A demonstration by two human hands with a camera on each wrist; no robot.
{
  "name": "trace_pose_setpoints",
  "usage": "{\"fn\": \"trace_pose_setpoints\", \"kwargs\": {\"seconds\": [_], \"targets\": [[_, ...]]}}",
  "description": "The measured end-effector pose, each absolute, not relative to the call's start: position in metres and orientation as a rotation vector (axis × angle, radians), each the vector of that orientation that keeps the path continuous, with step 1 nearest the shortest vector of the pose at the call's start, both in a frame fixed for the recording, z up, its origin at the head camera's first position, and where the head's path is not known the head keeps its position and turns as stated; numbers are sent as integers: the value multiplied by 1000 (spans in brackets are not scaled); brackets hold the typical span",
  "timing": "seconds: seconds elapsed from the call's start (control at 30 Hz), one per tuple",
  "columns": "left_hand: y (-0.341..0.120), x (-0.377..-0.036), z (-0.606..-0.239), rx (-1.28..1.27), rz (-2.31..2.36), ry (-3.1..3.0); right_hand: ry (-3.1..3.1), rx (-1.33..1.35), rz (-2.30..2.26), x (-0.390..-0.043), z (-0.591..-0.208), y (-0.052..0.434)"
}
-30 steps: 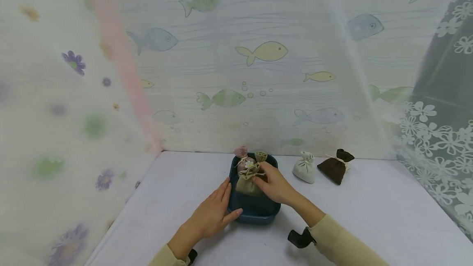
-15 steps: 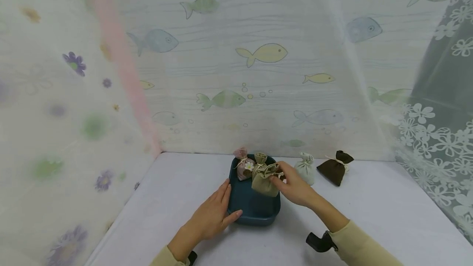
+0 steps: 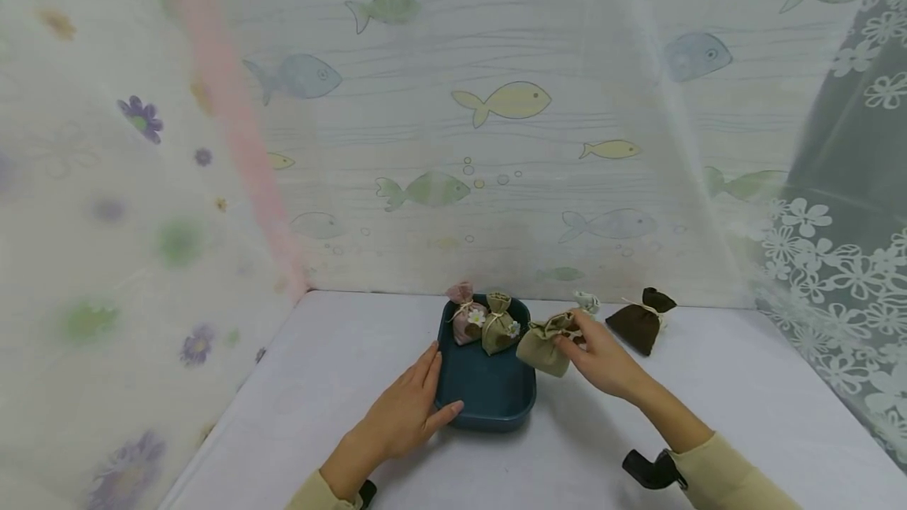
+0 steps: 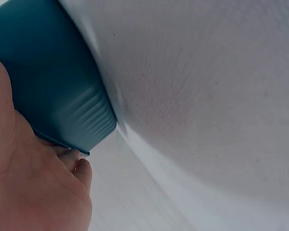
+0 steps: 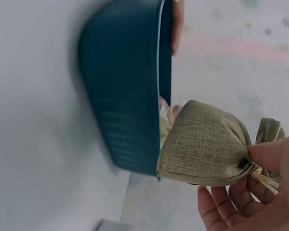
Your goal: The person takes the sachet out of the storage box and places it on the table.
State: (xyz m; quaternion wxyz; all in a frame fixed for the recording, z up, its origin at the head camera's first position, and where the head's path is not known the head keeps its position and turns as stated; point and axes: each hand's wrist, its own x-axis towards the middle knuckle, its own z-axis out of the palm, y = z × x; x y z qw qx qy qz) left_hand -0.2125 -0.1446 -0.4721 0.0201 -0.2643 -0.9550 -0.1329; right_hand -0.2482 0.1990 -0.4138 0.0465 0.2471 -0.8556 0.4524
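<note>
My right hand (image 3: 575, 343) pinches the tied neck of an olive cloth pouch (image 3: 542, 349) and holds it just right of the dark teal tray (image 3: 489, 400), above the table. The right wrist view shows the same pouch (image 5: 202, 149) hanging beside the tray's outer wall (image 5: 120, 96), its neck held by my fingers (image 5: 265, 163). My left hand (image 3: 425, 396) rests with straight fingers against the tray's left wall, thumb at the front corner; the left wrist view shows its palm (image 4: 29, 183) on the tray (image 4: 53, 82). A pink pouch (image 3: 464, 321) and another olive pouch (image 3: 499, 325) stand at the tray's far end.
A dark brown pouch (image 3: 641, 323) lies on the white table (image 3: 340, 384) to the right. A white pouch (image 3: 587, 301) is mostly hidden behind my right hand. Sheer printed curtains (image 3: 496, 140) close in the back and both sides.
My right hand has lifted the olive pouch out of the tray and carried it rightward past the tray's right rim. The left hand has stayed on the tray.
</note>
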Motion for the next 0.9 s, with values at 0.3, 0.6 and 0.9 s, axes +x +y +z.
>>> {"fn": "trace_pose_setpoints", "kwargs": {"seconds": [0.3,0.6,0.9], "targets": [[-145,-213,-474,-800,-407,-2989,-2604,712,1246,-243,-417,228],[-145,-213,-469,-804,-419,-2975,-2631,664,1210,-251,-429,262],[-144,-211,-468,-814,-457,-2976,-2686,591,1221,-260,-447,290]]}}
